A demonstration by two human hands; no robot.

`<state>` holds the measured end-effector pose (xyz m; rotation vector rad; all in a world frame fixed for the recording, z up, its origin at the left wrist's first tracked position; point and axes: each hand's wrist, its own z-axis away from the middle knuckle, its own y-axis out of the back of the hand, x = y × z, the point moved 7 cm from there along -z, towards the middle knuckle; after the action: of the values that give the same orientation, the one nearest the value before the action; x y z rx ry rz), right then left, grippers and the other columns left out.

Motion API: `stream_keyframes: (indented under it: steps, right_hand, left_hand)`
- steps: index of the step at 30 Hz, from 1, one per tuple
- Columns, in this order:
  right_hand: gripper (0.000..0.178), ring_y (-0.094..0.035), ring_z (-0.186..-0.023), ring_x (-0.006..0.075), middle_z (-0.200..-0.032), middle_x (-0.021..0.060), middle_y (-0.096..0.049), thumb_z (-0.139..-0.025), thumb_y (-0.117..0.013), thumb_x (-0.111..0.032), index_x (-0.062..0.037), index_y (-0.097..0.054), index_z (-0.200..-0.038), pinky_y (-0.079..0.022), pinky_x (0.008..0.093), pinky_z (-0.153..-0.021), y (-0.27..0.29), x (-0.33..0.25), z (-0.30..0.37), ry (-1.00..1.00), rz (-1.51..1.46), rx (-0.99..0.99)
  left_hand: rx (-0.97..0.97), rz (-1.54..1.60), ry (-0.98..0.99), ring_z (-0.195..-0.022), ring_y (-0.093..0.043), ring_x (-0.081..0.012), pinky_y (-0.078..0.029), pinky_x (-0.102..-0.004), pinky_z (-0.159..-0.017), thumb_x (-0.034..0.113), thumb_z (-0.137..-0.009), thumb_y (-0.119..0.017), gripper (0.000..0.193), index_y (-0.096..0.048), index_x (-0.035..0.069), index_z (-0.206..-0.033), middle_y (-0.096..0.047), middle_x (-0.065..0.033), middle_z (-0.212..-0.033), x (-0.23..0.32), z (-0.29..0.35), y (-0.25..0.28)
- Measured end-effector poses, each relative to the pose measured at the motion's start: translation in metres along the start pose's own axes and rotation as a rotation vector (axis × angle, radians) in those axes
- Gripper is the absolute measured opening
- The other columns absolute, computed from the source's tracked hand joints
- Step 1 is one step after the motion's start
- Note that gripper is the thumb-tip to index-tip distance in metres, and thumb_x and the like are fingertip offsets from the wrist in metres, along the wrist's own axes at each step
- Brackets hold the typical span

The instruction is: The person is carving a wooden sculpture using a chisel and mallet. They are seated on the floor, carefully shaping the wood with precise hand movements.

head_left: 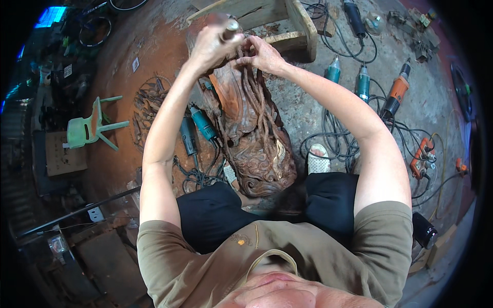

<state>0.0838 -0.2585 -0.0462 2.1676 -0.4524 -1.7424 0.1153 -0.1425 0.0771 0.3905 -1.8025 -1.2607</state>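
Observation:
A dark reddish-brown wood carving (262,159) with swirling relief and long rope-like strands lies between my legs, stretching away from me. At its far end my left hand (209,49) is closed around a short tool with a round pale end (232,25). Blur hides the tool's kind. Close beside it, my right hand (264,55) has its fingers bent and drawn together over the carving's far part. Whatever those fingertips hold, if anything, cannot be made out.
Beyond the carving stands a wooden frame (303,25). Teal power tools (204,123) lie left; an orange grinder (398,90), tangled cables (334,136) and an orange power strip (422,156) lie right. Wood pieces (149,102) and a green chair (92,126) are farther left.

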Motion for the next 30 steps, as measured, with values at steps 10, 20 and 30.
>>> stream_keyframes:
  steps: [10, 20, 30]
  right_hand:
    - [0.072, -0.063, -0.108, 0.0278, -0.117, 0.0130, -0.063, -0.078, -0.085, -0.052, -0.0034, -0.057, -0.122, -0.051, 0.0405, -0.094, 0.003, -0.002, -0.007, 0.057, 0.031, 0.008]
    - [0.073, -0.062, -0.103, 0.0274, -0.117, 0.0117, -0.062, -0.077, -0.084, -0.053, -0.0040, -0.056, -0.123, -0.051, 0.0404, -0.093, 0.003, 0.004, -0.005, 0.039, 0.040, 0.007]
    - [0.069, -0.062, -0.111, 0.0284, -0.118, 0.0133, -0.063, -0.078, -0.085, -0.048, -0.0041, -0.057, -0.124, -0.050, 0.0408, -0.096, 0.002, 0.003, -0.007, 0.034, 0.023, -0.004]
  left_hand:
    - [0.092, 0.032, -0.129, -0.066, -0.058, -0.0142, -0.049, -0.0328, -0.066, 0.036, -0.091, -0.076, 0.033, -0.070, 0.004, -0.087, -0.064, -0.0057, -0.070, -0.010, -0.012, 0.001]
    - [0.042, 0.227, 0.013, -0.071, -0.063, -0.0083, -0.050, -0.0290, -0.066, 0.036, -0.091, -0.077, 0.029, -0.072, 0.007, -0.088, -0.067, 0.0002, -0.073, -0.013, -0.023, 0.007]
    - [0.003, 0.099, -0.101, -0.067, -0.056, -0.0097, -0.046, -0.0306, -0.064, 0.033, -0.093, -0.074, 0.027, -0.073, 0.006, -0.091, -0.065, 0.0010, -0.071, -0.012, -0.010, 0.002]
